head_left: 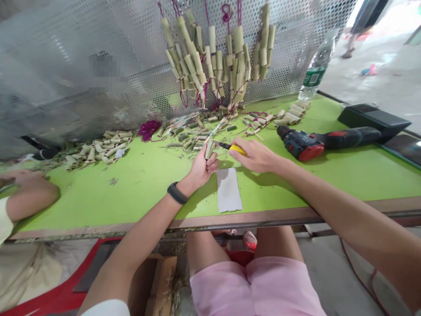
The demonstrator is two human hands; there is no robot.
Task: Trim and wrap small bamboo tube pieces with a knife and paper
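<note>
Over the green table, my left hand [201, 169] is closed around a short pale-green bamboo-like stalk piece [209, 149], held tilted. My right hand [255, 154] grips a yellow-handled utility knife [238, 150], its dark front end pointing left at the stalk piece. Whether the blade touches the stalk is too small to tell. A white paper sheet [229, 190] lies on the table just below both hands. Behind them spreads a scatter of cut stalk pieces and slivers [197, 138].
A cordless drill [301, 142] lies to the right, beside a black box [373, 118]. Behind it stands a plastic bottle [314, 74]. Strung stalk pieces [194, 57] hang against a perforated metal panel [131, 52]. Leftward are purple string [149, 130], a stalk pile [98, 149] and another person's arm [33, 195].
</note>
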